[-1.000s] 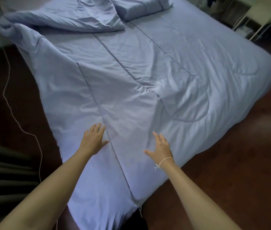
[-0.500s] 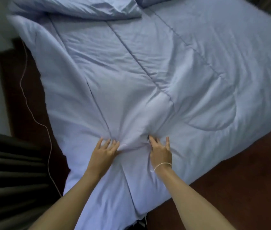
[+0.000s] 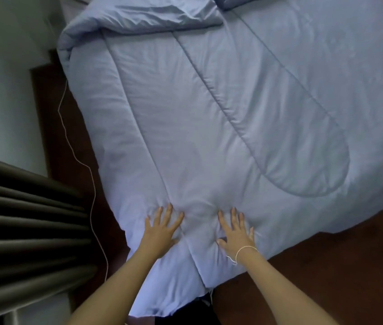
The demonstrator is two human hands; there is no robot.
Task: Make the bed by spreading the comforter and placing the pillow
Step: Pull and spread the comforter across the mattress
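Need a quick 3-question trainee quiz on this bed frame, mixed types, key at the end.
1. True or false: both hands lie flat on the comforter.
2. Which wrist wears the thin string band? A) left B) right C) neither
3. Fill in: the comforter's far-left corner is ____ back on itself.

Key
1. True: left hand and right hand press down with straight, spread fingers.
2. B
3. folded

Home bedroom: bed w/ blue comforter, dark curtain, wood floor.
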